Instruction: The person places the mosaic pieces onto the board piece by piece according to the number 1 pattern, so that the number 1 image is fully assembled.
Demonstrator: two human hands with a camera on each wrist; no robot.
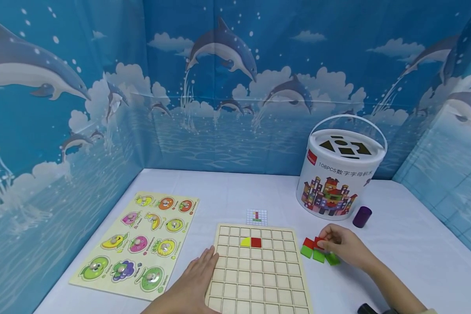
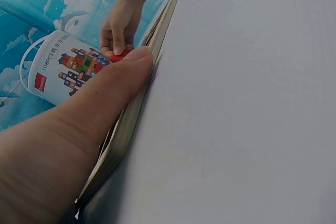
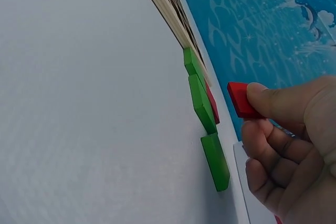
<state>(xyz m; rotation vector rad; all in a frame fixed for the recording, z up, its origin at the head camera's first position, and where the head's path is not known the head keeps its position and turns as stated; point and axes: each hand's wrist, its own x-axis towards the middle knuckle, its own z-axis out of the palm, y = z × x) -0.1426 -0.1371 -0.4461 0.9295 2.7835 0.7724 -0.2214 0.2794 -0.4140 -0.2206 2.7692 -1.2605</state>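
One red tile (image 3: 240, 99) in the right hand's (image 1: 343, 246) fingertip grip, above green tiles (image 3: 202, 103).

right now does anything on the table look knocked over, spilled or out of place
Nothing stands out. The bucket is upright with its lid on, the grid board lies flat under the left hand, and the loose green tiles sit by the right hand, which pinches a red tile.

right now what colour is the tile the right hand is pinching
Red; the small red square tile in the right hand shows best in the right wrist view.
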